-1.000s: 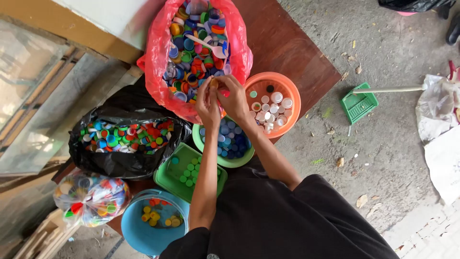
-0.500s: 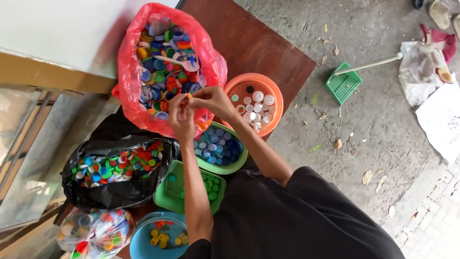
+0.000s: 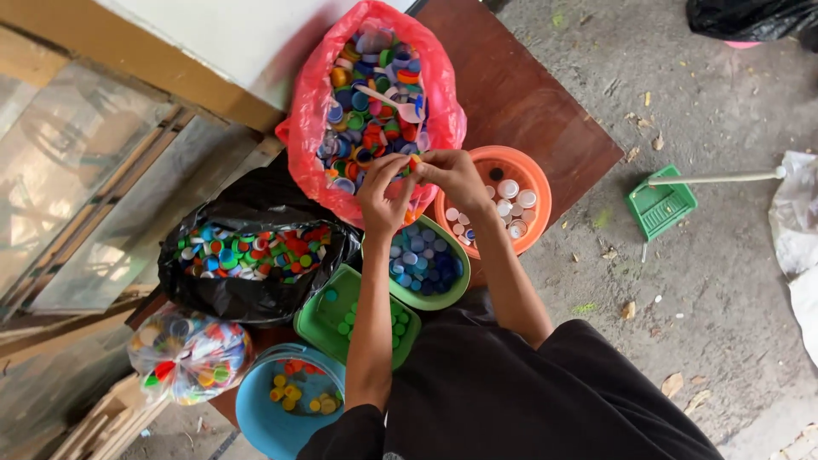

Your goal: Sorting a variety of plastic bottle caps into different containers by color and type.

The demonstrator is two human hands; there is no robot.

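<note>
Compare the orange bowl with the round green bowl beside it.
The orange bowl holds mostly white caps; the green bowl holds mostly blue ones. The orange bowl looks larger and lies farther right; the green one sits under the person's wrists. Both are round plastic bowls on the brown table.

Left hand [image 3: 381, 189] and right hand [image 3: 450, 173], earlier poised above the green bowl's [image 3: 456, 290] blue caps, now raised together at the lip of the red bag [image 3: 307, 128], fingertips pinching one small bottle cap [image 3: 415, 163] between them
</note>
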